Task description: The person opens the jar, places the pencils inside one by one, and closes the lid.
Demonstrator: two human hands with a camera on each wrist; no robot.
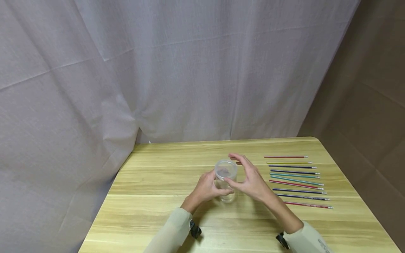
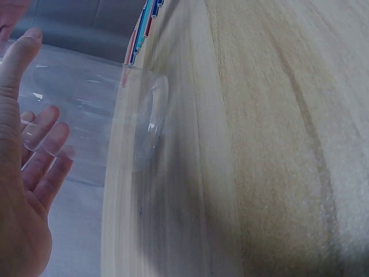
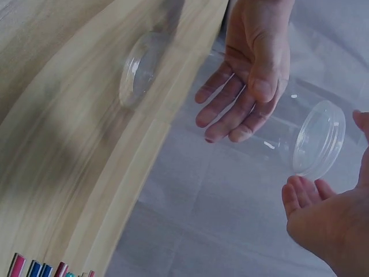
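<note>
A clear plastic jar (image 1: 226,181) stands upright on the table, its round top (image 1: 226,169) looking translucent; whether that is a separate lid I cannot tell. Around the jar's body curl the thumb and fingers of my left hand (image 1: 205,188), seen through the clear wall in the right wrist view. My right hand (image 1: 251,181) is spread beside the jar's top, thumb at the near side and fingers at the far side. In the right wrist view a gap shows between the right hand (image 3: 337,219) and much of the rim (image 3: 320,139).
Several pencils (image 1: 295,172) in red, yellow, dark blue and green lie in a row on the right of the wooden table (image 1: 152,211), eraser ends to the right. Behind the table hangs a grey curtain (image 1: 190,88); brown cloth (image 1: 364,105) hangs at the right.
</note>
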